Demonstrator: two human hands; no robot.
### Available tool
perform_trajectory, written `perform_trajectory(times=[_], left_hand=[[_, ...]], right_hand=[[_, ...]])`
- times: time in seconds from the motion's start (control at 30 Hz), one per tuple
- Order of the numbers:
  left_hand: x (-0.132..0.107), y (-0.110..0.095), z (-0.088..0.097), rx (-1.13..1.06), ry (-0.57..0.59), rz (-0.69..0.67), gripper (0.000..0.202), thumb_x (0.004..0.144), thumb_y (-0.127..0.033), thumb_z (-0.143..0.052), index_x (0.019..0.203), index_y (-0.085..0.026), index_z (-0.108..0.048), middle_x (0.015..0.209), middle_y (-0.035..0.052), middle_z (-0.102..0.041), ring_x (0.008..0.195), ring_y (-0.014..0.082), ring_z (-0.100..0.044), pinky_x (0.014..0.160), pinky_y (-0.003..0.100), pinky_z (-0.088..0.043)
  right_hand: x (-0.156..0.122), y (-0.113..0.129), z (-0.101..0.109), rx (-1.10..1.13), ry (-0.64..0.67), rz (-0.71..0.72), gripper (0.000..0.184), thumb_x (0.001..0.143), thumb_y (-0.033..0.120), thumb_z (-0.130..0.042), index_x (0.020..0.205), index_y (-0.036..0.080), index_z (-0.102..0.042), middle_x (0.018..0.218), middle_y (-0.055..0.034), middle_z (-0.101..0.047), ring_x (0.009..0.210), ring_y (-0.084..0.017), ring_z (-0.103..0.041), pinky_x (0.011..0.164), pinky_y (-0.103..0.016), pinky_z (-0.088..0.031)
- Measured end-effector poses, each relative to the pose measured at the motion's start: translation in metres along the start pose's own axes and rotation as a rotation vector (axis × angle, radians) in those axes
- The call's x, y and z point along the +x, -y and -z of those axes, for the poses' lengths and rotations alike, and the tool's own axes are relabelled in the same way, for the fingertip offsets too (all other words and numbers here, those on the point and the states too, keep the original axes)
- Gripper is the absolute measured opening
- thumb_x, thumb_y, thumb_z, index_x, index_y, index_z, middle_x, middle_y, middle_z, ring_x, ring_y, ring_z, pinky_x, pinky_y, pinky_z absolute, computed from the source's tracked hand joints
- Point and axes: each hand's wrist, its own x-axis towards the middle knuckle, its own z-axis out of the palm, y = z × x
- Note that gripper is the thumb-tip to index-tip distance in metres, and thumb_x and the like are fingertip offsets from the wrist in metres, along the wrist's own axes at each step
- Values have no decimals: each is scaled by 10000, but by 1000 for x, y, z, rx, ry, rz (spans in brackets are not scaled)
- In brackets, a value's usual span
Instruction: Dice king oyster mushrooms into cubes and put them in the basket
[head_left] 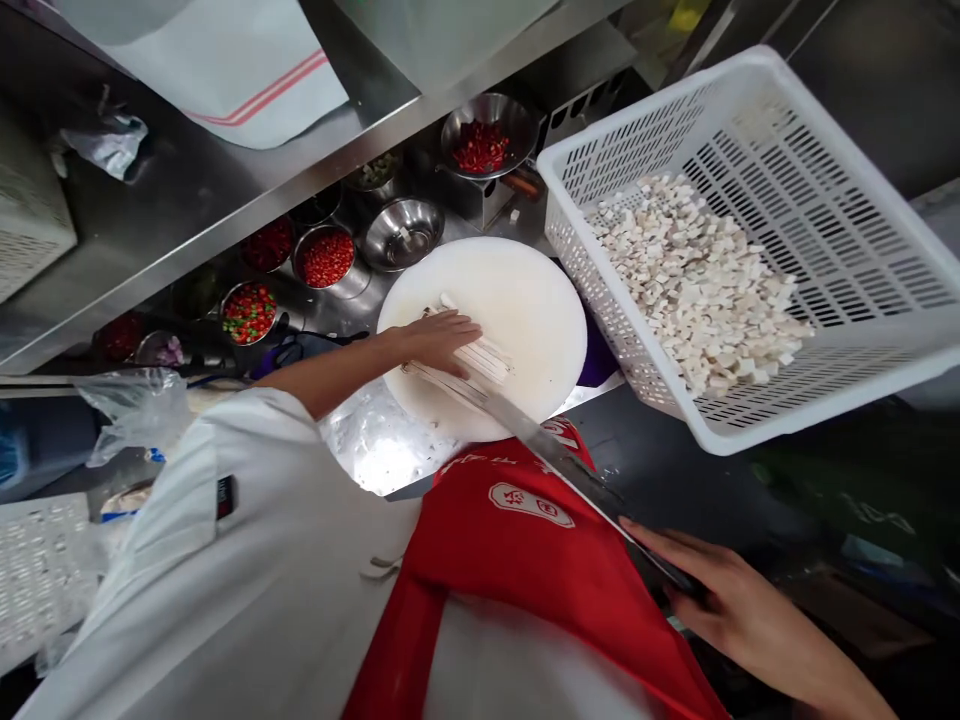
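My left hand (439, 338) lies flat, fingers stretched out, on a block of white tofu cut into strips (480, 355) on a round white cutting board (525, 300). My right hand (720, 600) is wrapped round the handle of a long knife (525, 430). The blade lies almost flat and its tip reaches the near side of the tofu, just under my left hand. I wear a white jacket and a red apron (525, 560).
A white slotted plastic basket (825, 200) holding several tofu cubes stands right of the board. Several steel bowls of chopped red chilli (327, 257) and other garnishes sit behind the board. A steel shelf with a folded cloth (240, 70) runs above.
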Motion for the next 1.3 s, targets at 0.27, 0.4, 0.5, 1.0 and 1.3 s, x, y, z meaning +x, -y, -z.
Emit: perform_trajectory(times=[0.27, 0.4, 0.5, 1.0, 1.3], left_hand=[[-37, -20, -42, 149, -136, -45, 1057, 681, -662, -709, 1496, -122, -307, 1502, 190, -402, 1401, 349, -331, 1210, 427, -123], [-20, -27, -47, 125, -244, 257, 1038, 733, -726, -614, 1495, -93, -302, 1458, 208, -431, 1346, 370, -376, 1174, 449, -183], [0, -35, -45, 25, -359, 651, 1093, 730, -775, -566, 1486, -34, -293, 1411, 251, -451, 1296, 413, -406, 1125, 497, -239], [-23, -5, -88, -580, -1166, 924, 491, 984, -539, -360, 1137, -194, -674, 1240, 87, -666, 1277, 228, -536, 1162, 422, -340], [-29, -1, -60, -369, -795, 855, 586, 864, -631, -538, 1249, -199, -632, 1339, 96, -605, 1287, 255, -522, 1150, 394, -345]], right_hand=[[27, -3, -11, 243, -203, -153, 561, 790, 248, -573, 1348, 211, -613, 1149, -77, -729, 1048, -249, -688, 859, -300, -561], [60, 0, -12, 367, -263, -190, 628, 795, 298, -585, 1410, 183, -536, 945, -50, -742, 770, -184, -690, 636, -244, -550], [92, -6, -7, 388, -303, -206, 666, 778, 301, -598, 1428, 192, -505, 925, -24, -720, 606, -134, -613, 536, -231, -499], [238, 4, 40, 160, -152, -43, 704, 733, 249, -542, 1429, 145, -510, 740, -2, -690, 497, -131, -569, 507, -242, -477], [245, -7, 58, 304, -20, -159, 617, 778, 208, -492, 1392, 237, -440, 840, 9, -661, 560, -133, -624, 492, -222, -487]])
